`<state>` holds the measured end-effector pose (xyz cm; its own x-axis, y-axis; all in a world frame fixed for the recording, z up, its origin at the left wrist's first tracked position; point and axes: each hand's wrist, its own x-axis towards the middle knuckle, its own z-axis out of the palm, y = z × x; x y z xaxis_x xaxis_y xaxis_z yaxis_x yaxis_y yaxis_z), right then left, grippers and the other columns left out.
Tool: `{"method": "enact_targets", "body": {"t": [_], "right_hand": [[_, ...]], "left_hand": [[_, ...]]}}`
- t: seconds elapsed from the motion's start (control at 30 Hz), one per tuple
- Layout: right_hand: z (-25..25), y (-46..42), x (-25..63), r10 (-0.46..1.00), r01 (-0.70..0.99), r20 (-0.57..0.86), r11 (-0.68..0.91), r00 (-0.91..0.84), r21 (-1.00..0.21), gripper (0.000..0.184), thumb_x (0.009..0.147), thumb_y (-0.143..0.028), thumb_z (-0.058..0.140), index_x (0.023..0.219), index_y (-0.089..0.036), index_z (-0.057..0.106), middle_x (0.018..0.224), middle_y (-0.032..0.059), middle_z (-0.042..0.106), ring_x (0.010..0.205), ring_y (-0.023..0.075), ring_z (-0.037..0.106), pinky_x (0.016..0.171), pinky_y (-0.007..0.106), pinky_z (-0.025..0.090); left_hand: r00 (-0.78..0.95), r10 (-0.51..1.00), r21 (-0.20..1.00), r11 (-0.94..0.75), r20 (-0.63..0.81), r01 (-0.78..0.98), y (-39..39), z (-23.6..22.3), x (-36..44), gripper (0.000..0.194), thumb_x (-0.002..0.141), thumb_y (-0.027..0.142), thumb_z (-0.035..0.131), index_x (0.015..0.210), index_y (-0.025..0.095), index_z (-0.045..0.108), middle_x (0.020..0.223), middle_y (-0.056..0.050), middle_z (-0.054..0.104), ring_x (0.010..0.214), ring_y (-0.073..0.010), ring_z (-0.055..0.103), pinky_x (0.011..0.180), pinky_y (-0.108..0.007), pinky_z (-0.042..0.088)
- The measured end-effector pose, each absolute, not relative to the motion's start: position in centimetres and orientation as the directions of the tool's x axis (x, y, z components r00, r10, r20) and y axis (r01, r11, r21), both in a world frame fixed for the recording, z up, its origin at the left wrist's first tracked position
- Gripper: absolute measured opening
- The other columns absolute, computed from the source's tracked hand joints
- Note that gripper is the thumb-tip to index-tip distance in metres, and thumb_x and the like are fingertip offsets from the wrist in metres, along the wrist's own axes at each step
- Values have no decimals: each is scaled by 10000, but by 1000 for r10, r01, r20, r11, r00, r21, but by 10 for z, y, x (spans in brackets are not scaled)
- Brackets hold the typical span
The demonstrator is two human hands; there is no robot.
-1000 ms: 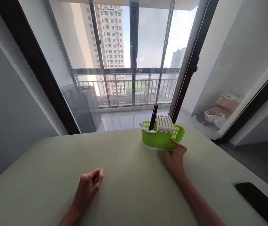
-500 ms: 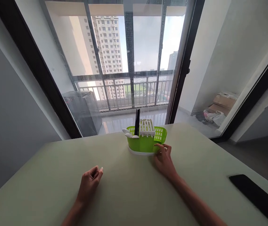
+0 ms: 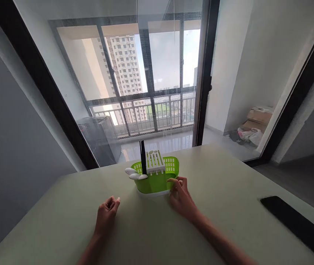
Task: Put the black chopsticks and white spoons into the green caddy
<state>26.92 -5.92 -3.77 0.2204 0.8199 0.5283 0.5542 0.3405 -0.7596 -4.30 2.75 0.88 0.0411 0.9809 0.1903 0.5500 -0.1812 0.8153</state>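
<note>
A green plastic cutlery basket (image 3: 152,185) with a white base stands upright on the pale table. White spoons (image 3: 134,176) poke out at its left end, bowls outward. Beside them a pair of black chopsticks (image 3: 143,158) stands nearly upright. A white slotted rack (image 3: 155,162) with small hooks sits across the basket's middle. My right hand (image 3: 182,197) grips the basket's lower right front corner, index finger bent against the green wall; the thumb is mostly hidden. Left of the basket and apart from it, my left hand (image 3: 107,213) is curled closed above the table, with nothing visible in it.
A long black flat object (image 3: 295,222) lies along the table's right side. The table's far edge (image 3: 198,147) is a short way behind the basket. Beyond it are a dark-framed glass door (image 3: 202,92), a grey boxy unit (image 3: 98,136) and cardboard with bags (image 3: 256,123).
The basket has slid toward me and to the left, my right hand moving along with it. My left hand stays nearly in place. The camera view has shifted slightly.
</note>
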Motion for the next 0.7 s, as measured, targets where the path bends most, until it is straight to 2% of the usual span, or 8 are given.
{"method": "enact_targets", "body": {"t": [0.23, 0.43, 0.6, 0.7], "right_hand": [[-35, -68, 257, 842, 556, 507, 336, 185, -760, 703, 670, 22, 519, 1300, -291, 502, 1182, 65, 362, 904, 165, 577, 842, 370, 580], [-25, -75, 256, 871, 537, 469, 330, 143, -776, 729, 666, 29, 526, 1324, -285, 497, 1229, 83, 376, 974, 181, 595, 896, 387, 574], [-24, -101, 251, 876, 464, 457, 345, 154, -816, 782, 732, -13, 529, 1447, -299, 393, 1295, 110, 421, 1049, 203, 606, 895, 379, 582], [-30, -131, 245, 890, 350, 404, 317, 210, -881, 698, 802, -65, 499, 1454, -270, 362, 1207, 93, 515, 995, 182, 631, 843, 323, 589]], "left_hand": [[52, 973, 791, -212, 224, 574, 30, 5, -44, 473, 765, 593, 566, 615, 242, 287, 621, 65, 223, 583, -119, 247, 541, -233, 252], [51, 971, 777, -219, 234, 590, 27, 11, -40, 504, 754, 627, 563, 608, 242, 271, 612, 68, 219, 574, -115, 250, 537, -234, 252], [88, 976, 794, -212, 198, 570, 28, 21, -39, 594, 699, 715, 622, 599, 240, 281, 578, 82, 242, 546, -108, 277, 528, -231, 273], [100, 988, 834, -154, 119, 529, 40, 38, -40, 627, 663, 773, 648, 610, 243, 316, 538, 93, 287, 506, -110, 309, 507, -237, 285]]}}
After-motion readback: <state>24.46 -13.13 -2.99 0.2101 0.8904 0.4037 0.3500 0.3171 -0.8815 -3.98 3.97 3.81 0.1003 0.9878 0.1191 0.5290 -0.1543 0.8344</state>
